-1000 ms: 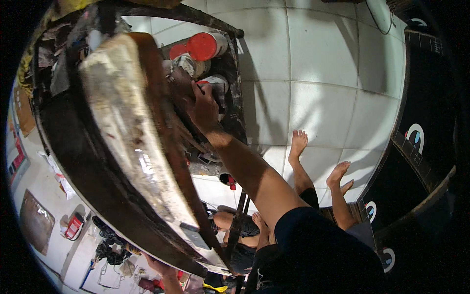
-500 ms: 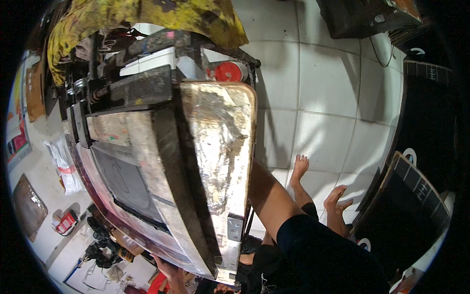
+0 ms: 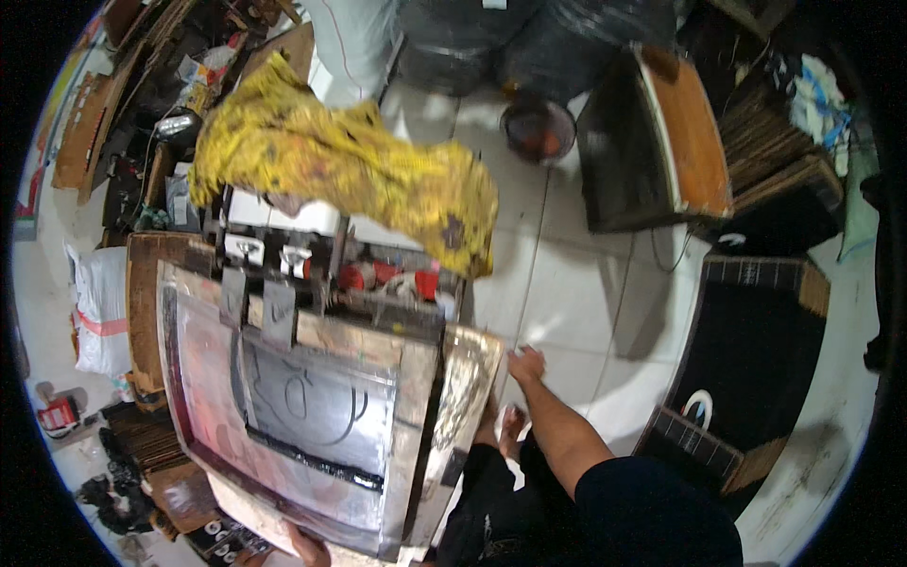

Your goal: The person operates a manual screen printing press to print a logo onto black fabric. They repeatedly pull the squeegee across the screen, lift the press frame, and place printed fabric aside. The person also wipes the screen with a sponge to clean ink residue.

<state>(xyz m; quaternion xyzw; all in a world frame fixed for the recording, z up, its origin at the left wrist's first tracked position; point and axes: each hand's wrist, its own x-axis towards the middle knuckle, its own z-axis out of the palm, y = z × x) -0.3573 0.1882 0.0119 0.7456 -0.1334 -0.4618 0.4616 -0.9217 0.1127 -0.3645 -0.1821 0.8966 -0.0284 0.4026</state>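
Observation:
A screen printing frame (image 3: 402,425) with wooden sides sits hinged in metal clamps (image 3: 278,312) at its far side. Its mesh (image 3: 312,392) shows dark drawn lines, and a strip of black ink (image 3: 321,462) lies across it. At the frame's near edge, my left hand (image 3: 310,548) grips the wood, only partly in view. Beneath the frame's right side shows a foil-patched base board (image 3: 460,387). My right hand (image 3: 527,367) hangs just off the board's right edge, fingers bent and blurred; whether they hold anything cannot be made out.
A stained yellow cloth (image 3: 359,165) drapes over the rack beyond the frame, above red-lidded containers (image 3: 378,276). Farther off stand a dark bucket (image 3: 539,132) and a black box with an orange side (image 3: 694,132). Black panels (image 3: 756,350) lean at the right.
My view has swung back, showing more of the room and the whole frame. The right hand, formerly hidden, has come out beside the board. My left hand remains at the frame's near edge.

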